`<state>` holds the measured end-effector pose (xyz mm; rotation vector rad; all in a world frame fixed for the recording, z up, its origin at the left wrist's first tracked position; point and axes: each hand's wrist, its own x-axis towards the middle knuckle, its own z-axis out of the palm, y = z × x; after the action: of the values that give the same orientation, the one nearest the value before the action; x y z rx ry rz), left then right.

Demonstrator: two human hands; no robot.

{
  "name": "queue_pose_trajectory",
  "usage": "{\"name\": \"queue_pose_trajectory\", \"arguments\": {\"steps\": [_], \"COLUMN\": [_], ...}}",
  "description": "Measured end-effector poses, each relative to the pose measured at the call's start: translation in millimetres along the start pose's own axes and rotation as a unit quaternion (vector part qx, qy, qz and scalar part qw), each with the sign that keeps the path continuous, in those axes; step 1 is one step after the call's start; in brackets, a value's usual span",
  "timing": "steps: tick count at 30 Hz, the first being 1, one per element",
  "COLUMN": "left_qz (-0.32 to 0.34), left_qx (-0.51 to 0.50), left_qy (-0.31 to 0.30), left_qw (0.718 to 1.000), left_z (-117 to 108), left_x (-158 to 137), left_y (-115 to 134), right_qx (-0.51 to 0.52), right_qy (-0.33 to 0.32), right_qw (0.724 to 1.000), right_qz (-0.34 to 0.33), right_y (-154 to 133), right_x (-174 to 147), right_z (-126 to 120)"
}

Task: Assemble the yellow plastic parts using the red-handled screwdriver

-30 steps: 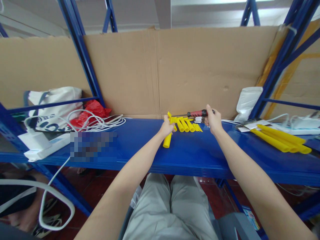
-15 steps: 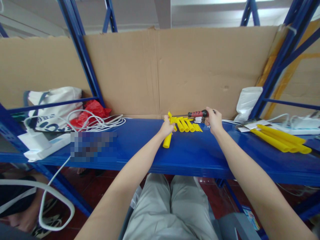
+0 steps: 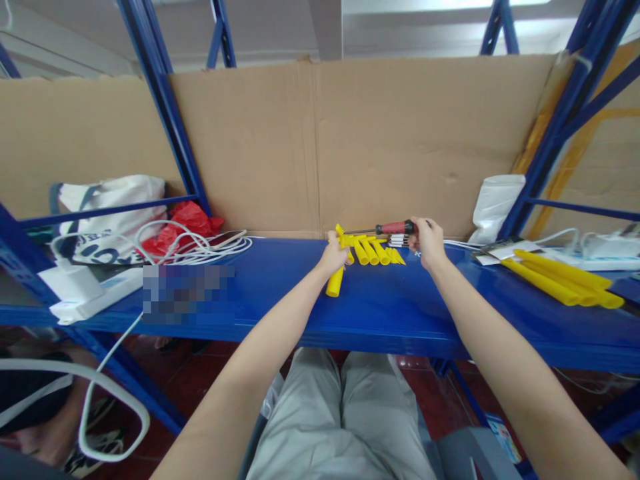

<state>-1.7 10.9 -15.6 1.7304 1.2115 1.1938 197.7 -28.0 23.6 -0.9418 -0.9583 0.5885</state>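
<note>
My left hand point(image 3: 334, 254) is closed around a yellow plastic tube point(image 3: 335, 283) that stands over the blue shelf, its lower end showing below my fingers. In my right hand point(image 3: 429, 241) is the red and black handle of a screwdriver point(image 3: 397, 229). Its thin shaft points left and reaches the upper part of the held tube; the tip is too small to make out. Between my hands lie several short yellow tubes point(image 3: 371, 252) in a row, with small yellow pointed pieces point(image 3: 395, 257) at their right end. Beside my right fingers are several small white-and-dark pieces point(image 3: 399, 240).
Longer yellow tubes point(image 3: 563, 280) lie on the blue shelf point(image 3: 400, 313) at the right. White cables point(image 3: 215, 249), a red plastic bag point(image 3: 193, 223), a cloth bag point(image 3: 115, 220) and a power strip point(image 3: 97, 300) sit at the left. Cardboard point(image 3: 375, 140) closes off the back.
The screwdriver handle looks slightly turned, its dark markings no longer facing me. Both hands stay in nearly the same place.
</note>
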Motion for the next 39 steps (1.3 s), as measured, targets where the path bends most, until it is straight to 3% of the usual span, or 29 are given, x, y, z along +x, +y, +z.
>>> {"name": "queue_pose_trajectory", "arguments": {"steps": [16, 22, 34, 39], "left_qz": [0.001, -0.010, -0.004, -0.004], "left_qx": [-0.008, 0.000, -0.001, -0.003], "left_qy": [-0.003, 0.000, -0.006, -0.005], "left_qw": [1.000, 1.000, 1.000, 1.000], "left_z": [0.4, 0.8, 0.1, 1.4], "left_x": [0.7, -1.5, -2.1, -4.2], "left_y": [-1.4, 2.0, 2.6, 5.1], "right_qx": [0.020, 0.006, 0.005, 0.000], "right_qy": [-0.011, -0.015, -0.017, 0.018], "right_qw": [0.999, 1.000, 1.000, 1.000], "right_qz": [0.029, -0.002, 0.002, -0.005], "right_y": [-6.2, -0.1, -0.9, -2.6], "right_x": [-3.8, -1.1, -2.5, -2.2], "right_z": [1.7, -0.1, 0.2, 1.4]}}
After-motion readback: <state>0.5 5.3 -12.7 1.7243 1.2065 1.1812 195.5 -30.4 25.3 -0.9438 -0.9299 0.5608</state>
